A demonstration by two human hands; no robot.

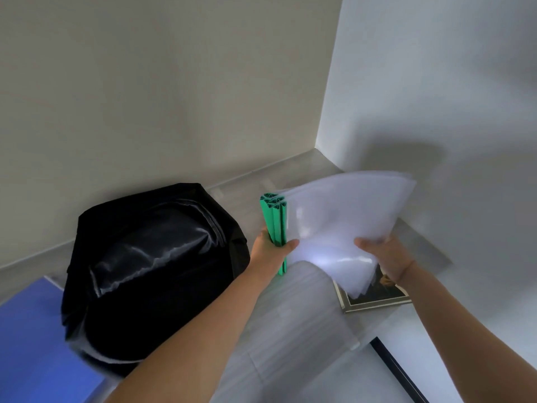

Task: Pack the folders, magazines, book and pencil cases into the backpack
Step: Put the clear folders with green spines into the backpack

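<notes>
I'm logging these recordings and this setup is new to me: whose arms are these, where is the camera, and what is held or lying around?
There is no machine here. A person works with bare hands, and the single picture comes from a camera worn on their head, looking forward and down.

Both hands hold a bundle of clear plastic folders with green spines. The left hand grips the spines, and the right hand pinches the sheets' near edge.

On the pale grey surface sit a black fabric backpack on the left and a flat blue folder at the near left. A picture-covered book is partly hidden by the held folders.
</notes>
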